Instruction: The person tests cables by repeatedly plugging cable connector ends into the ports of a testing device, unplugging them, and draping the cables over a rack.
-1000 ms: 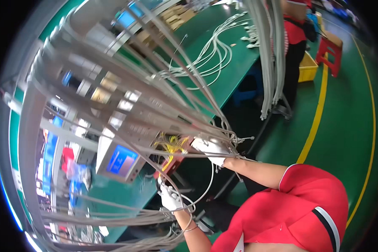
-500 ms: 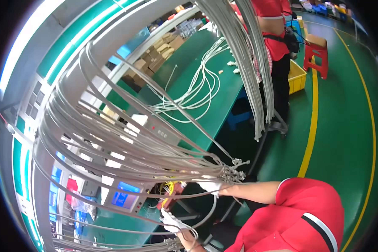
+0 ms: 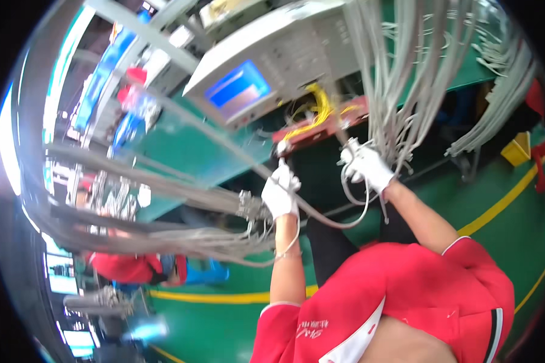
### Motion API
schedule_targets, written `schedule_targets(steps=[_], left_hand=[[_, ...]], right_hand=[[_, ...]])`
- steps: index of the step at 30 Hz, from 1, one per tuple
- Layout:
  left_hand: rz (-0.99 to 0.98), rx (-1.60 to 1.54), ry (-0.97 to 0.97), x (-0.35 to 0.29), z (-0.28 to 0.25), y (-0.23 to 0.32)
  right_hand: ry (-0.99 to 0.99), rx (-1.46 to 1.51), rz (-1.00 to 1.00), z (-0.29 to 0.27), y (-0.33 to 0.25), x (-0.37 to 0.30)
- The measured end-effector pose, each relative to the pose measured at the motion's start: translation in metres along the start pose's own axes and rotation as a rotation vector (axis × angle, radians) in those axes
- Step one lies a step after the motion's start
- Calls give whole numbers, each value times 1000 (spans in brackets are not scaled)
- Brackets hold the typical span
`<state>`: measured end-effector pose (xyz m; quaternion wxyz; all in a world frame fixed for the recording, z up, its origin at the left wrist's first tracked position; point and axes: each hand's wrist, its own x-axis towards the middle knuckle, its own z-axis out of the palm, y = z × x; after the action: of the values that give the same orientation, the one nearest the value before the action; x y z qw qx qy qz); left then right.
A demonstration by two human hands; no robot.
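Observation:
My left hand (image 3: 280, 192), in a white glove, reaches up to the left end of a red test fixture (image 3: 312, 134) with yellow wires (image 3: 322, 109). Its fingers look pinched on a cable end there, though blur hides the tip. My right hand (image 3: 367, 167), gloved too, is closed round the end of a grey cable (image 3: 367, 202) beside the fixture's right part. That cable loops down below the hand. Above the fixture stands a white bench instrument (image 3: 284, 57) with a blue screen (image 3: 239, 89).
Thick bundles of grey cables (image 3: 415, 78) hang right of my right hand; another bundle (image 3: 181, 193) with metal connectors lies left of my left hand. A green table (image 3: 181, 136) carries the instrument. A yellow bin (image 3: 517, 149) stands right. Another person in red (image 3: 127, 266) is at left.
My view has swung left and closer to the instrument. Both hands have moved from among the hanging cables up to the red fixture, and the nearer cables have parted to either side.

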<state>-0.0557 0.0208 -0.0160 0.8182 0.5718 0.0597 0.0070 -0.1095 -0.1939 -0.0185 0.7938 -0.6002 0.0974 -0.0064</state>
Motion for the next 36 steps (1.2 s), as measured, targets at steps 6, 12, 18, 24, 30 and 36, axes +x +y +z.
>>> schedule_targets(steps=[6, 12, 18, 24, 30, 36], left_hand=[[-132, -12, 96, -2, 7, 14], [-271, -142, 50, 7, 7, 6], [150, 315, 171, 12, 1, -13], [33, 209, 168, 6, 25, -4], [93, 163, 205, 6, 26, -6], [-63, 160, 186, 17, 30, 2]], right_hand=[[34, -14, 82, 4, 2, -5], [50, -23, 93, 6, 2, -13], [1, -21, 98, 2, 1, -8], [-51, -61, 37, 0, 2, -2], [-91, -20, 84, 2, -3, -6], [-103, -25, 70, 1, -9, -2]])
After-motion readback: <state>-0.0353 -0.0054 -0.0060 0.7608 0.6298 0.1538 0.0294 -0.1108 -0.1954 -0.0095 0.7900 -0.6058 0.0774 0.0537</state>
